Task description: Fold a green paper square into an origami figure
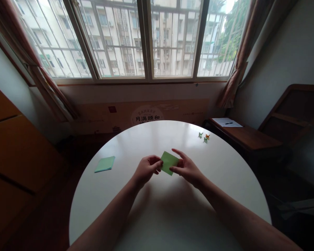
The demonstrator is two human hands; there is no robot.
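Observation:
A square sheet of light green paper (169, 162) is held up over the white table between my two hands, turned so that a corner points upward. My left hand (148, 168) pinches its left corner between thumb and fingers. On the right side, my right hand (187, 168) has its thumb on the near face and fingers behind, with the index finger stretched out above the paper. The paper looks flat, and I can make out no clear crease.
The round white table (151, 216) carries a stack of green paper squares (105, 164) at left. Three small folded paper figures, including an orange one (207, 136), stand at the back right. Beyond the edge, a wooden chair (246, 134) holds a white sheet (226, 122) and a pen.

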